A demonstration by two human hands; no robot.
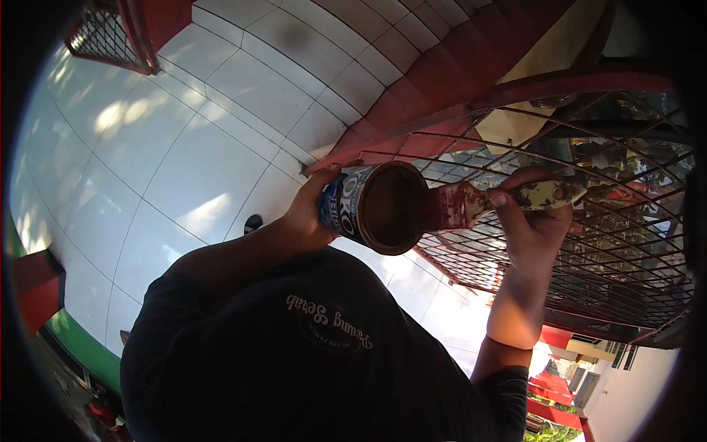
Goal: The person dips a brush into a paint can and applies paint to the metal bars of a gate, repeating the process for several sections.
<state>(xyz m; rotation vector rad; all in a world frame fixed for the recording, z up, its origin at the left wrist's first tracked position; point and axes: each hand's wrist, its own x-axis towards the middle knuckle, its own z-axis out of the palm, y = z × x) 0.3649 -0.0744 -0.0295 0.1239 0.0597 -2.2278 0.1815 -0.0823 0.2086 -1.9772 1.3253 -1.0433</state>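
Observation:
My left hand (309, 214) is wrapped round a paint can (344, 205) with a blue and white label, held tilted so its open mouth faces me. Brown paint coats the rim and the inside. Between thumb and fingers, my right hand (532, 221) pinches the handle of a paintbrush (453, 206). Red stains cover the brush near its bristles, and its pale yellow handle is spotted with dark paint. The dark bristle end overlaps the right side of the can's mouth. Just beyond both hands stands a metal lattice panel (471, 254) with a red frame.
White floor tiles (169, 147) with patches of sunlight spread out at the left. A red frame rail (508, 96) curves across the upper right. Another lattice gate (110, 37) stands at the top left, and a red post base (40, 291) at the left edge.

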